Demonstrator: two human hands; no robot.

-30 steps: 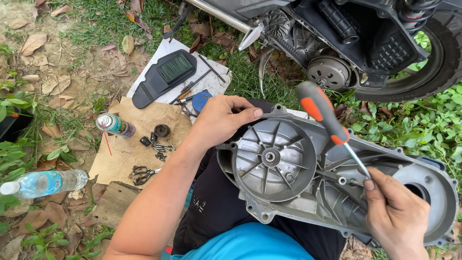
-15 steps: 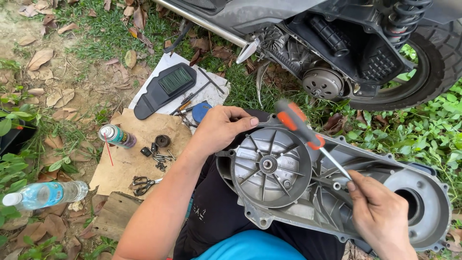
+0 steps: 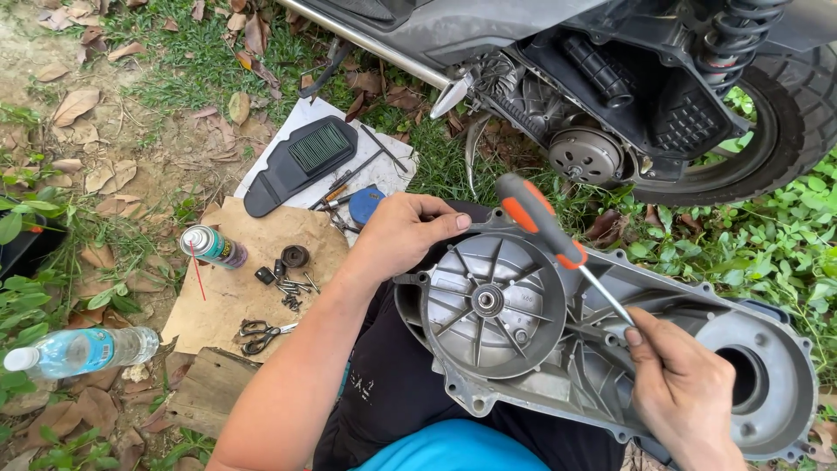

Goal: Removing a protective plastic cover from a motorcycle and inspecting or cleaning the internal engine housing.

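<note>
Compared with the view a second earlier, the screwdriver (image 3: 558,244) has swung leftward and its orange-and-black handle now leans over the round fan housing, while the left hand has stayed on the cover's upper rim. Right hand (image 3: 689,388): fingers pinched together on the lower end of the metal shaft, guiding the tip into a recess of the grey engine side cover (image 3: 558,349); the tip itself is hidden behind the fingertips. Left hand (image 3: 403,234): curled over the cover's top edge, thumb flat along it, steadying the part. Engine side cover: lies across the person's lap, inner face up, ribbed disc at left and a large round opening at right. Scooter (image 3: 628,87): stands just beyond on the grass, its drive side exposed with the clutch drum visible, so the cover is already off the machine. Cardboard sheet (image 3: 227,296): carries a spray can (image 3: 212,247), a small heap of removed bolts (image 3: 292,292) and scissors (image 3: 257,336); a black air filter element (image 3: 301,166) rests on paper behind, a water bottle (image 3: 83,351) lies on the ground at left. Judged stage: dismantling done, work on the cover's inside under way, refitting and bolting left.
</note>
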